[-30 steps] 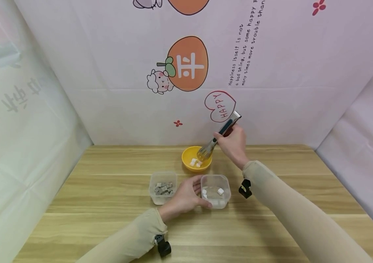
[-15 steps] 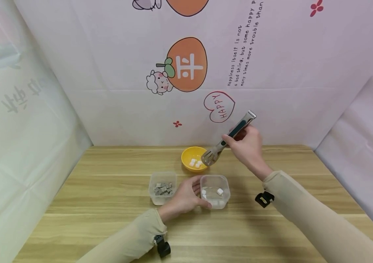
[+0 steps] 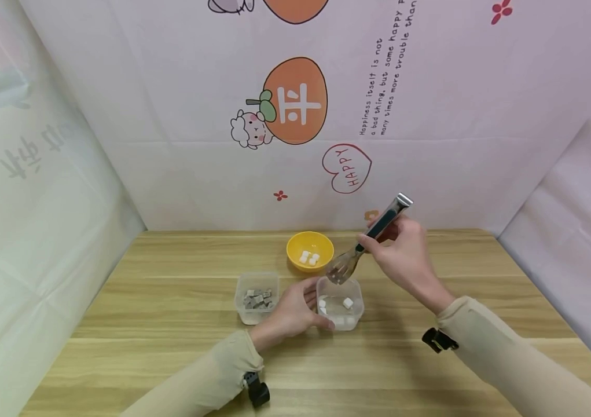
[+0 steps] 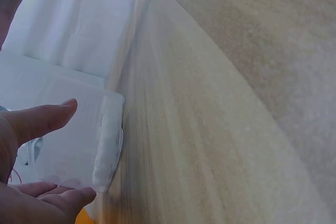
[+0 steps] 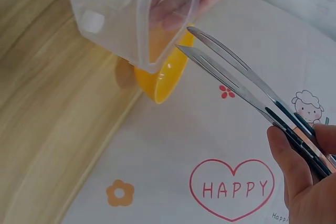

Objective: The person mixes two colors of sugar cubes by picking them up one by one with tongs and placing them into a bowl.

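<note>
My right hand (image 3: 403,249) pinches metal tongs (image 3: 370,237) with dark green grips. Their tips hover over the back rim of a clear plastic container (image 3: 355,319), and in the right wrist view nothing shows between the slightly parted tips. Inside that container lie a few white cubes (image 3: 348,303). Around its left side, my left hand (image 3: 292,311) steadies it, thumb at the front and fingers behind. Just behind stands a yellow bowl (image 3: 318,238) holding several white cubes (image 3: 314,258).
A second clear container (image 3: 243,284) with several grey cubes (image 3: 259,299) stands left of my left hand. The wooden table (image 3: 170,347) ends at the back against a printed white sheet (image 3: 196,185); more sheeting hangs at both sides.
My right hand has drawn the tongs from over the yellow bowl toward me and to the right, to the clear container. The left hand stays in place.
</note>
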`<action>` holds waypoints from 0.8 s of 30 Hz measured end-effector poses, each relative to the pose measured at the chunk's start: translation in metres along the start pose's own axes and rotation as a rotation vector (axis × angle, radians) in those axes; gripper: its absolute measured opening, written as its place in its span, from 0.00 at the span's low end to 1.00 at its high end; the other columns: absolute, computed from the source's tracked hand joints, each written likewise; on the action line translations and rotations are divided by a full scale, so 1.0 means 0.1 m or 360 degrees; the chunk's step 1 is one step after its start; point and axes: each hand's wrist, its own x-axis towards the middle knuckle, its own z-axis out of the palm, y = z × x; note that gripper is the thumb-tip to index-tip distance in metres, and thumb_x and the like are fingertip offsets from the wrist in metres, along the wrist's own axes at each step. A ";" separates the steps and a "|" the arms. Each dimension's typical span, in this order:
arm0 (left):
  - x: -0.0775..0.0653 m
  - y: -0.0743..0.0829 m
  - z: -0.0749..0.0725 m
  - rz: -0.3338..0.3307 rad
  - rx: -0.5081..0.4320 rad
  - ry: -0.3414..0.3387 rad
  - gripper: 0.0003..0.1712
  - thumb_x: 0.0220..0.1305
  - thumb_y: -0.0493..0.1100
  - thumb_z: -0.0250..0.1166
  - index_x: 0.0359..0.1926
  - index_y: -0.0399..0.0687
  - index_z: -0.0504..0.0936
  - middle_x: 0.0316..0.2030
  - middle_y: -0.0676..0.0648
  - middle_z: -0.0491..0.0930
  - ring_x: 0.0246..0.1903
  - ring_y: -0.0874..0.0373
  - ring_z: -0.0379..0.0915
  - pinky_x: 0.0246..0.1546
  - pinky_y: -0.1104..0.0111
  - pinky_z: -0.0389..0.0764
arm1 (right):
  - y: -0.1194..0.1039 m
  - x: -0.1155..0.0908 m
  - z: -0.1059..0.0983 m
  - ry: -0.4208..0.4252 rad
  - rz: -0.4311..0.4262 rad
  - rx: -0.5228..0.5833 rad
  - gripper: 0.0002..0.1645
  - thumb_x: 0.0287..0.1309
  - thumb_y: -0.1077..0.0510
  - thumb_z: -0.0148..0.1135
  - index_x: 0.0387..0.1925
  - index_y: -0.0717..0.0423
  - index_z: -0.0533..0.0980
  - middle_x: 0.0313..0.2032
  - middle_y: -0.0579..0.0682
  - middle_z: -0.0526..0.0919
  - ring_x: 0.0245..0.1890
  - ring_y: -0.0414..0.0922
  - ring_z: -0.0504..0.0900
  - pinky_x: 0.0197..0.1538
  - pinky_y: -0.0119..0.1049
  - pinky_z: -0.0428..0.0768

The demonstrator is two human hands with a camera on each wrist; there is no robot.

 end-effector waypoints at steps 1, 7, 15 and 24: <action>0.00 0.00 0.00 0.0001 0.0004 0.0002 0.58 0.42 0.27 0.85 0.75 0.34 0.67 0.73 0.36 0.70 0.71 0.41 0.68 0.72 0.57 0.71 | 0.01 -0.02 0.00 -0.0005 -0.0006 -0.0031 0.16 0.60 0.65 0.76 0.47 0.65 0.81 0.40 0.57 0.89 0.35 0.50 0.88 0.33 0.29 0.87; 0.01 -0.01 -0.01 0.0018 0.0014 -0.0002 0.56 0.42 0.26 0.84 0.74 0.35 0.69 0.71 0.38 0.73 0.70 0.44 0.70 0.71 0.59 0.73 | 0.09 -0.13 0.06 -0.0068 -0.0013 -0.0124 0.13 0.59 0.63 0.77 0.42 0.59 0.80 0.34 0.51 0.87 0.32 0.47 0.87 0.32 0.34 0.87; 0.01 0.00 0.00 -0.0005 0.0025 0.0013 0.56 0.43 0.27 0.85 0.75 0.35 0.69 0.71 0.38 0.72 0.70 0.45 0.70 0.71 0.60 0.73 | 0.16 -0.20 0.14 -0.0182 0.0034 -0.0120 0.14 0.58 0.64 0.77 0.42 0.61 0.80 0.34 0.52 0.87 0.33 0.47 0.87 0.34 0.35 0.89; 0.01 -0.01 -0.01 0.0000 0.0055 -0.0001 0.56 0.44 0.28 0.85 0.75 0.35 0.68 0.72 0.38 0.71 0.70 0.44 0.69 0.71 0.58 0.73 | 0.23 -0.24 0.24 -0.0252 -0.0029 -0.0123 0.13 0.57 0.66 0.78 0.40 0.60 0.80 0.31 0.49 0.87 0.31 0.45 0.86 0.31 0.33 0.87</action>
